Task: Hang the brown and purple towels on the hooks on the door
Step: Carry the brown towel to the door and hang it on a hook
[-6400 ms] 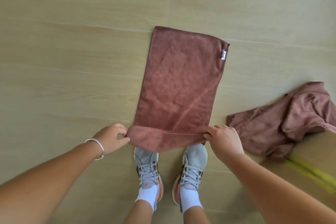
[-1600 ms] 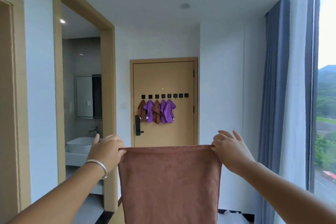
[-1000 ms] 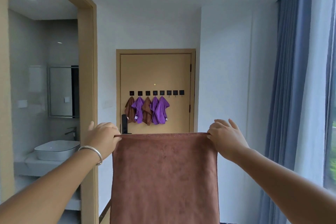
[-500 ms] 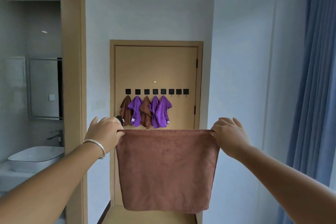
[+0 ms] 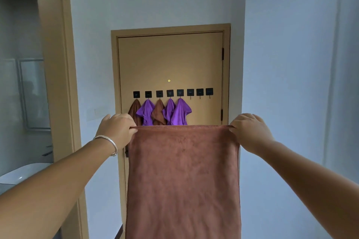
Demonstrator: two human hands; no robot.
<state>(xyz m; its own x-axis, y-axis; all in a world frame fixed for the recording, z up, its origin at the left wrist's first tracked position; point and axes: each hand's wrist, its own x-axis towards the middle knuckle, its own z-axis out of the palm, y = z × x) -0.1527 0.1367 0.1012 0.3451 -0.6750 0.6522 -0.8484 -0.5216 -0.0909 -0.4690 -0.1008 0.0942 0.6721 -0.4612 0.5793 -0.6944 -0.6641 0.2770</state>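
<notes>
Now a brown towel (image 5: 183, 176) is being carried toward the door (image 5: 171, 60), pinched at its top corners by left hand (image 5: 116, 129) and right hand (image 5: 250, 132); three hooks (image 5: 200, 92) are seemingly being left free, so one corner is being readied for hooking

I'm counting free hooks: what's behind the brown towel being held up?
Behind the held brown towel is the door. Above the towel's top edge show eight hooks, five holding towels, three bare. The hung towels' lower ends and the lower door are covered.
</notes>
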